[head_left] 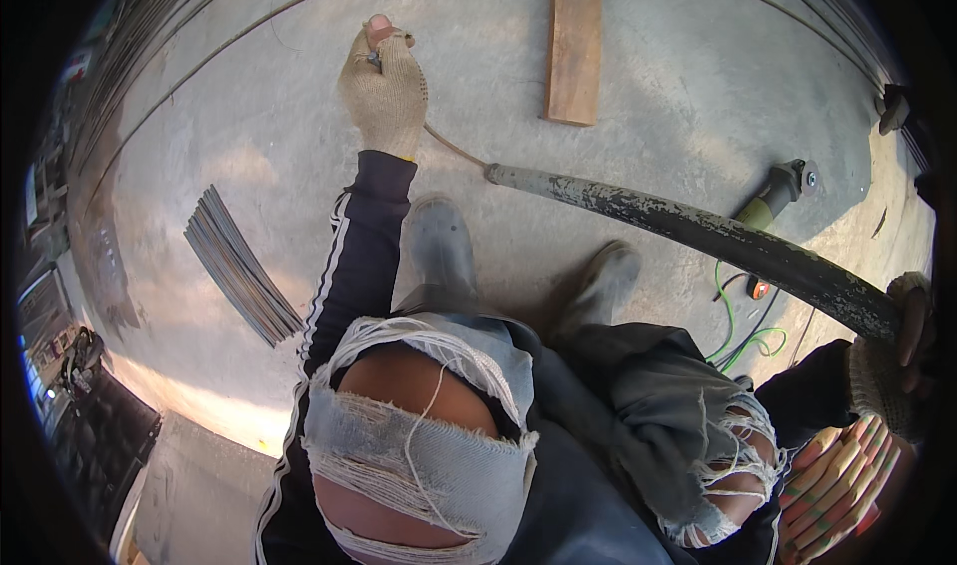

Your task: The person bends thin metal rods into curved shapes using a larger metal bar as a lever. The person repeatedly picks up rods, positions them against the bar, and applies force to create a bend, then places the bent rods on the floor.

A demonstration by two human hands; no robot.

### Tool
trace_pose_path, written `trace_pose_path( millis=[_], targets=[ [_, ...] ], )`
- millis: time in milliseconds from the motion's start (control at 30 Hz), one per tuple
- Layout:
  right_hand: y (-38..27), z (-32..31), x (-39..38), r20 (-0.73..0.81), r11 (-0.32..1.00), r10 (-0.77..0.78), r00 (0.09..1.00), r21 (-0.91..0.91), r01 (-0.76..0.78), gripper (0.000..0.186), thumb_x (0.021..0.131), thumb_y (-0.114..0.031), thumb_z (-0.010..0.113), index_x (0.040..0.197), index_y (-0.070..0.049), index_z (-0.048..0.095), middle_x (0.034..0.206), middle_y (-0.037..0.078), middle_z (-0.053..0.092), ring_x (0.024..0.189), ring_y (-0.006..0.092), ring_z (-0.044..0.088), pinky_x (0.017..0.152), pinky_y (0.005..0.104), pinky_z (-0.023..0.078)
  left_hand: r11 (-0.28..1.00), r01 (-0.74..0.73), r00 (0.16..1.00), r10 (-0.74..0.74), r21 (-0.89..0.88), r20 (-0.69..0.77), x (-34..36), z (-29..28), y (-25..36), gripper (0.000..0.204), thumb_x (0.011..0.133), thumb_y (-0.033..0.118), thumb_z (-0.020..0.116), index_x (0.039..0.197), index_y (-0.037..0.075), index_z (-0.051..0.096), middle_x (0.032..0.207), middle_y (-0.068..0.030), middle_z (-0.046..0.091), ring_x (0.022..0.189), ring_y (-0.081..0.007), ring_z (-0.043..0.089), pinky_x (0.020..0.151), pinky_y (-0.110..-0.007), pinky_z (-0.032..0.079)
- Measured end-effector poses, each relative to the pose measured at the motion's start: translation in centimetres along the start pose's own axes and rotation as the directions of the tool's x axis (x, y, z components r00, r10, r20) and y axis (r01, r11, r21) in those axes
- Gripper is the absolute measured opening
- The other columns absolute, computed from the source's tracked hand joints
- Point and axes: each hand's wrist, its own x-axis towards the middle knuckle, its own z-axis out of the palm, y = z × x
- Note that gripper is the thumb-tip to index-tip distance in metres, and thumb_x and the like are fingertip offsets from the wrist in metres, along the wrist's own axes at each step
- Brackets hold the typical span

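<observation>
My left hand (pixel 387 91), in a beige knit glove with the thumb tip bare, is closed round a thin metal rod (pixel 454 147). The rod runs from beside my wrist to the narrow end of a long metal pipe (pixel 688 224) with flaking dark paint. Whether the rod goes inside the pipe is too small to tell. At the far right, my gloved right hand (pixel 892 366) grips the pipe's thick end; its fingers are partly lost in shadow. The pipe slants across in front of my knees, above the concrete floor.
A bundle of short metal rods (pixel 242 266) lies left of my arm. A wooden plank (pixel 574 51) is ahead. Beyond the pipe rests an angle grinder (pixel 773 196), with a green cable (pixel 728 311) nearby. Wooden strips (pixel 837 485) are stacked lower right. Long rods (pixel 214 58) cross the far left floor.
</observation>
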Motion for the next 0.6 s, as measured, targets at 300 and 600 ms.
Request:
trace_pose_path(
  millis=[300,600],
  targets=[
    [-2.1,1.2,-4.6,0.078,0.995,0.003,0.997,0.098,-0.011,0.02,0.093,-0.009,0.069,0.075,-0.013,0.06,0.072,-0.001,0.064,0.063,0.0108,0.063,0.066,0.0246,0.051,0.975,0.158,0.984,-0.143,0.158,-0.104,3.3,2.0,-4.0,0.029,0.107,0.025,0.058,0.088,0.004,0.067,0.071,-0.0064,0.065,0.063,-0.0192,0.06,0.062,-0.034,0.049],
    [-0.8,1.1,-8.4,0.038,0.942,-0.25,0.968,0.24,0.234,0.021,0.094,-0.015,0.079,0.085,-0.012,0.06,0.067,0.0,0.064,0.06,0.0126,0.065,0.064,0.0279,0.058,0.918,0.364,0.911,-0.317,0.154,-0.264,6.0,0.6,-11.3,0.029,0.099,0.023,0.056,0.082,0.002,0.066,0.071,-0.008,0.066,0.064,-0.0207,0.06,0.062,-0.038,0.048]
  ],
)
